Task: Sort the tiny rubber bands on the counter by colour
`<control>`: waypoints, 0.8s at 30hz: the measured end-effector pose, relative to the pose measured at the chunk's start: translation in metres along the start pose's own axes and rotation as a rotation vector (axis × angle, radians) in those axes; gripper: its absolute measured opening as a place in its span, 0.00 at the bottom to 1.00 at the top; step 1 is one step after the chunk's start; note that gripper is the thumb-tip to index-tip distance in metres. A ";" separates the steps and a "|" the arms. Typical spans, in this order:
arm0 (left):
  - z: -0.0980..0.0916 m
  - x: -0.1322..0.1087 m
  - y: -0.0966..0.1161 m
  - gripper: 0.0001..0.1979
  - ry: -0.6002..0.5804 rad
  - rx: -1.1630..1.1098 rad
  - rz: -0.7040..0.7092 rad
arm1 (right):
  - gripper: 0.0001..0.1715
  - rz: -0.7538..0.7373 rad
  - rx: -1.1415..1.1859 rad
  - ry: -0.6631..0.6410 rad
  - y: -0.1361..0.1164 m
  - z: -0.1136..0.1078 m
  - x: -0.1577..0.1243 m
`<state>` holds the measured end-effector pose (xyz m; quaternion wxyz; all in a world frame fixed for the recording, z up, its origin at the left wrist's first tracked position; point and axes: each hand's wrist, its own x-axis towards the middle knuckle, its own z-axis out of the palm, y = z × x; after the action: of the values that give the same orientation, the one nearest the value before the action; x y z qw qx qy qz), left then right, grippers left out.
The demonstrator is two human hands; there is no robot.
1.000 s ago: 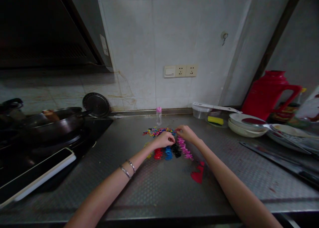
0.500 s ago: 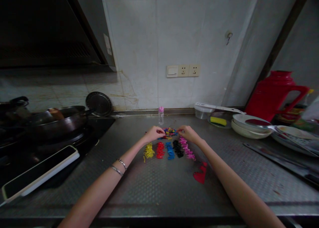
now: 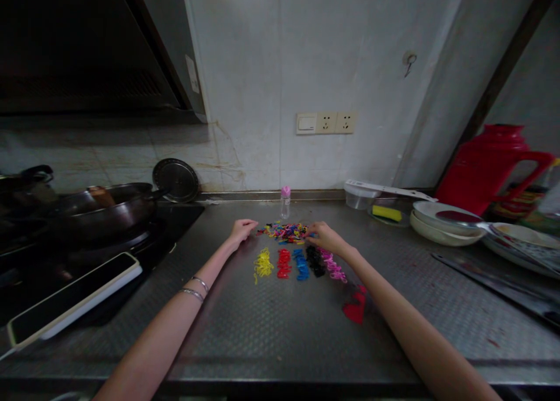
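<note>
A heap of mixed-colour small rubber bands (image 3: pixel 285 232) lies on the metal counter. Nearer me, sorted rows of bands run from left to right: yellow (image 3: pixel 263 263), red (image 3: pixel 284 264), blue (image 3: pixel 301 265), black (image 3: pixel 315 262) and pink (image 3: pixel 333 265). My left hand (image 3: pixel 242 230) is just left of the heap with its fingers closed together; whatever they may hold is too small to see. At the heap's right end, my right hand (image 3: pixel 324 237) has its fingertips pinched against the bands, partly hiding them. A red heart-shaped piece (image 3: pixel 355 307) lies below the pink row, beside my right forearm.
Behind the heap stands a small clear bottle with a pink cap (image 3: pixel 285 202). A phone-like device (image 3: pixel 74 302) and a pan (image 3: pixel 118 208) are at left. On the right are a yellow sponge (image 3: pixel 387 213), stacked bowls (image 3: pixel 441 229), a long knife (image 3: pixel 490 287) and a red thermos (image 3: pixel 479 170).
My left hand has moved left, off the heap, uncovering more mixed bands. My right hand stays at the heap's right end. The view has shifted slightly.
</note>
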<state>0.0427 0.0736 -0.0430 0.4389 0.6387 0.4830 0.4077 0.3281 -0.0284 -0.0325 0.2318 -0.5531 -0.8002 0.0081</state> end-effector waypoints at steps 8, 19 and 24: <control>0.002 -0.001 -0.004 0.18 0.042 0.058 0.067 | 0.09 -0.030 -0.047 -0.039 -0.014 0.004 -0.002; 0.004 -0.005 -0.003 0.11 0.035 0.128 0.190 | 0.06 -0.019 -0.027 0.010 -0.017 0.005 0.000; 0.004 -0.003 -0.005 0.10 0.037 0.127 0.192 | 0.07 -0.021 0.017 0.033 -0.012 0.003 0.002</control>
<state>0.0441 0.0709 -0.0495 0.3474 0.7008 0.4527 0.4281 0.3162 -0.0305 -0.0316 0.2497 -0.5428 -0.8019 0.0031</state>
